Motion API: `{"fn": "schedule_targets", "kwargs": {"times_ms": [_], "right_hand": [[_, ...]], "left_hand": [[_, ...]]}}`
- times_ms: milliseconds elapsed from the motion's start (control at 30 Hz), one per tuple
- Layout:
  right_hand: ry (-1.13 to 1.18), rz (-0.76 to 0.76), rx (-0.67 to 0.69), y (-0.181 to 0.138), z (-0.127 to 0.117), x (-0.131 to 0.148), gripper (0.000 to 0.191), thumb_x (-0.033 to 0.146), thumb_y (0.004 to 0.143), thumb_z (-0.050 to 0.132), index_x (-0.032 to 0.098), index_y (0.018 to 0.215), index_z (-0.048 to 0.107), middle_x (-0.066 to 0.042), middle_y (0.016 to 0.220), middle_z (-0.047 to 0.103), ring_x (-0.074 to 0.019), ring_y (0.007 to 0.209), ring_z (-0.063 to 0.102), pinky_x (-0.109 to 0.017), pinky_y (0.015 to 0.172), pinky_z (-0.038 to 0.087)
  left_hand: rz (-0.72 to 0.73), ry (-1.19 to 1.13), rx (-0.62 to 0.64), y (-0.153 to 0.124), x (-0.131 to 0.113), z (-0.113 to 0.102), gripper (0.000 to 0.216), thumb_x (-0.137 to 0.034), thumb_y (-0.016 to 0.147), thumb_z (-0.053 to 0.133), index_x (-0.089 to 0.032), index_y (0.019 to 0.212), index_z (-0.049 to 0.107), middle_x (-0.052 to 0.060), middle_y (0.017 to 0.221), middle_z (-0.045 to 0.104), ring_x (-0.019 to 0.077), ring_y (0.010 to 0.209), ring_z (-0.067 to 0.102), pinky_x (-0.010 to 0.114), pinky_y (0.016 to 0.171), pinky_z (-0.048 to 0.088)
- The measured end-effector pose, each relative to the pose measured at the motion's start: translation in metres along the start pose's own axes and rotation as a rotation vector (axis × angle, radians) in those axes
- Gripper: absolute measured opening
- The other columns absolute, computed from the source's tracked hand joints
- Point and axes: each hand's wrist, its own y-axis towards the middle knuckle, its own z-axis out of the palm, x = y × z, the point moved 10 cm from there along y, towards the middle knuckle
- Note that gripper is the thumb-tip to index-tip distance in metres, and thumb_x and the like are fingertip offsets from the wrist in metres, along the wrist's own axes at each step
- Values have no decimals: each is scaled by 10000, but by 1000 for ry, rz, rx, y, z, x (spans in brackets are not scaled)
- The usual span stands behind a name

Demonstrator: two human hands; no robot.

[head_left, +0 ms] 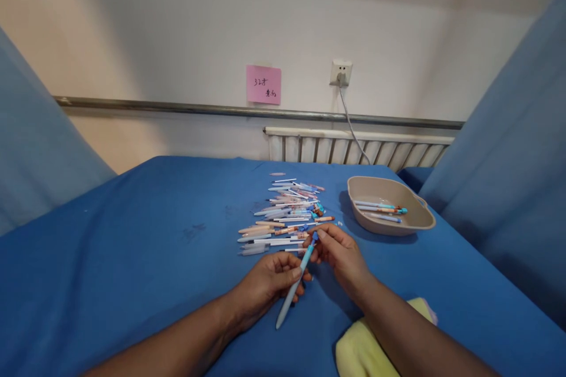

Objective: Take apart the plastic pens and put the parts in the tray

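Note:
A light-blue pen (289, 299) with a darker blue top slants between my two hands. My left hand (269, 280) is closed around its middle, thumb on top. At the upper end, the fingers of my right hand (338, 250) pinch the blue top. Just beyond my hands lies a spread of pen parts (283, 212): pale blue, grey and orange barrels, white refills and small coloured tops. The tip of the pen points down toward the front of the blue-covered table (154, 283).
Back right stands a beige plastic basin (389, 188) holding several pens (380, 207). A yellow cloth (365, 350) lies under my right forearm. Blue curtains (508, 159) hang at both sides. Behind are a radiator (327, 147) and a socket (341, 73) with a plugged cord.

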Motion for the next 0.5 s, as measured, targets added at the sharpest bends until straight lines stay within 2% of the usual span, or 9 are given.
{"fn": "schedule_targets", "kwargs": {"times_ms": [500], "right_hand": [[1,-12,-1,0,2,2,415,550,785,625,176,958,680,-43,773,701,-121,530,589,-229,499,391]], "left_hand": [[-10,34,-19,1,-2,-2,333,-372,659,812,-136,791,617,38,802,692,98,577,599,208,560,470]]}}
